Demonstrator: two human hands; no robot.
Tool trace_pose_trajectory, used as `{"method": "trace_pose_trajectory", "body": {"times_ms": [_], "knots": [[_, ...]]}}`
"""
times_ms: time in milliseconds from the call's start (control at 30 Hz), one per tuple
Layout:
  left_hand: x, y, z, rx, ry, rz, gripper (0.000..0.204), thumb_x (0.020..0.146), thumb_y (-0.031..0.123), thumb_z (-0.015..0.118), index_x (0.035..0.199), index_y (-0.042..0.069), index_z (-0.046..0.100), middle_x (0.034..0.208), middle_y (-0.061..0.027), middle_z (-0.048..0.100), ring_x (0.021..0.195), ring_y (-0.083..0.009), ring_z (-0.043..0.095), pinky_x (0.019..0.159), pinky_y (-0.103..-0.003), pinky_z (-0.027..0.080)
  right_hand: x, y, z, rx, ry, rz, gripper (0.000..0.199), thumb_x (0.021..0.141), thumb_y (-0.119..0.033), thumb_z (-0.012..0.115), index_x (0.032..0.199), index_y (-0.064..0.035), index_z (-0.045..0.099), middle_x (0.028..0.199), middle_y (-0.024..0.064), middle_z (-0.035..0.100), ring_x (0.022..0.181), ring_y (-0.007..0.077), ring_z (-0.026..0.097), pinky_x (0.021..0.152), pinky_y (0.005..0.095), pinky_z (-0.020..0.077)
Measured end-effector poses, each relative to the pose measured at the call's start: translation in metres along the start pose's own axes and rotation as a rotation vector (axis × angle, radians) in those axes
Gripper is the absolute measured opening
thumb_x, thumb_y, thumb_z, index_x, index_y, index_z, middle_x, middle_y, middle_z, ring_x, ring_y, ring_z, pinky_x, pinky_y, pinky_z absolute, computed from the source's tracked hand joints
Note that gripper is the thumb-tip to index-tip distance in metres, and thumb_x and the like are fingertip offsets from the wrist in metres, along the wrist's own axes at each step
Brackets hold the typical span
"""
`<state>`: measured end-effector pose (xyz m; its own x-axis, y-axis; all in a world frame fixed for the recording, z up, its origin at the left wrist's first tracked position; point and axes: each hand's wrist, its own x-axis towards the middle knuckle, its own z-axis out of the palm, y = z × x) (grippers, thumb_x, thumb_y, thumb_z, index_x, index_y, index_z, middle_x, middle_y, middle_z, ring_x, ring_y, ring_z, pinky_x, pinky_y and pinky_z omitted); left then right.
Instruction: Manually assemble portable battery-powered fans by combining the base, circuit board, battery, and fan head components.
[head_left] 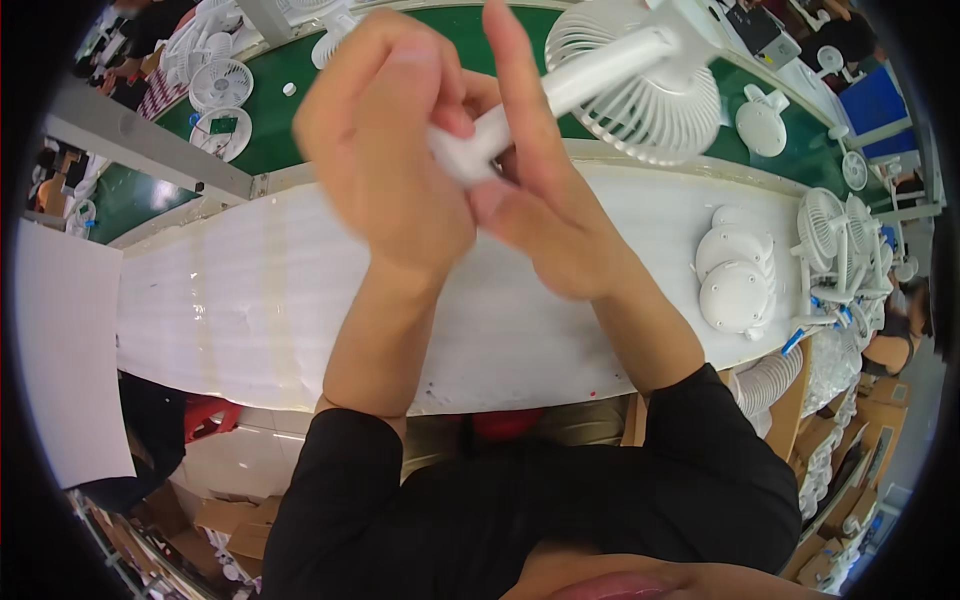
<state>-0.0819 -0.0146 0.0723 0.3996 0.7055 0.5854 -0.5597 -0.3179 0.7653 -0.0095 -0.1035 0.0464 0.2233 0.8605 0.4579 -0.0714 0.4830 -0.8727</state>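
Note:
A white fan [608, 70] with a round slatted grille is held up over the padded bench, its head toward the far right. My left hand [385, 150] is closed around the near end of its handle, the fingers curled and somewhat blurred. Beside it, my right hand [565, 215] also grips the handle, with the thumb below and a finger stretched up along it. The hands partly cover the handle's near end, so I cannot make out whether anything small is between the fingers.
White foam sheeting covers the bench [230, 300]. Several round white bases [735, 295] lie stacked at its right. Assembled white fans [822, 230] stand beyond them. Across the far edge runs a green conveyor [270, 110] with fan parts. A grey metal post [150, 145] rises at the left.

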Motion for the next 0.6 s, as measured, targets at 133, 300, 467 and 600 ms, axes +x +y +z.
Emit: {"method": "trace_pose_trajectory", "body": {"times_ms": [133, 300, 467, 600], "knots": [[0.010, -0.053, 0.003, -0.135, 0.174, -0.395, 0.017, 0.087, 0.012, 0.048, 0.076, 0.003, 0.058, 0.069, -0.0056, 0.056, 0.065, -0.0137, 0.048, 0.065, -0.023, 0.041, 0.003, 0.026, -0.050, -0.264, -0.004, 0.138, 0.080, 0.080, -0.009, 0.065, 0.153, -0.0050, 0.033, 0.142, 0.0145, 0.049, 0.125, 0.0280, 0.049, 0.105, 0.0370, 0.0385], [0.040, -0.101, -0.055, 0.356, 0.278, -0.167, 0.017, 0.084, 0.007, 0.056, 0.096, 0.003, 0.066, 0.090, -0.0091, 0.066, 0.081, -0.0194, 0.059, 0.078, -0.028, 0.046, 0.002, 0.033, -0.110, -0.700, 0.469, 0.425, 0.066, 0.073, -0.004, 0.065, 0.137, -0.0119, 0.053, 0.126, 0.0125, 0.061, 0.108, 0.0282, 0.058, 0.093, 0.0364, 0.0478], [0.021, -0.212, -0.123, 0.795, 0.266, -0.220, 0.024, 0.083, 0.004, 0.059, 0.105, 0.001, 0.067, 0.090, -0.0089, 0.068, 0.082, -0.0207, 0.060, 0.079, -0.032, 0.050, -0.028, 0.069, -0.187, -1.197, 0.620, 0.390, 0.058, 0.077, -0.010, 0.068, 0.133, -0.0114, 0.057, 0.124, 0.0159, 0.061, 0.109, 0.0339, 0.059, 0.094, 0.0378, 0.0477], [0.017, -0.193, -0.110, 0.925, 0.057, -0.321, 0.026, 0.085, 0.004, 0.060, 0.110, 0.000, 0.067, 0.088, -0.0082, 0.069, 0.079, -0.0185, 0.060, 0.075, -0.031, 0.051, -0.018, 0.055, -0.162, -1.704, 0.847, 0.337, 0.052, 0.080, -0.012, 0.066, 0.131, -0.0112, 0.058, 0.127, 0.0156, 0.058, 0.112, 0.0330, 0.058, 0.095, 0.0391, 0.0477]]}}
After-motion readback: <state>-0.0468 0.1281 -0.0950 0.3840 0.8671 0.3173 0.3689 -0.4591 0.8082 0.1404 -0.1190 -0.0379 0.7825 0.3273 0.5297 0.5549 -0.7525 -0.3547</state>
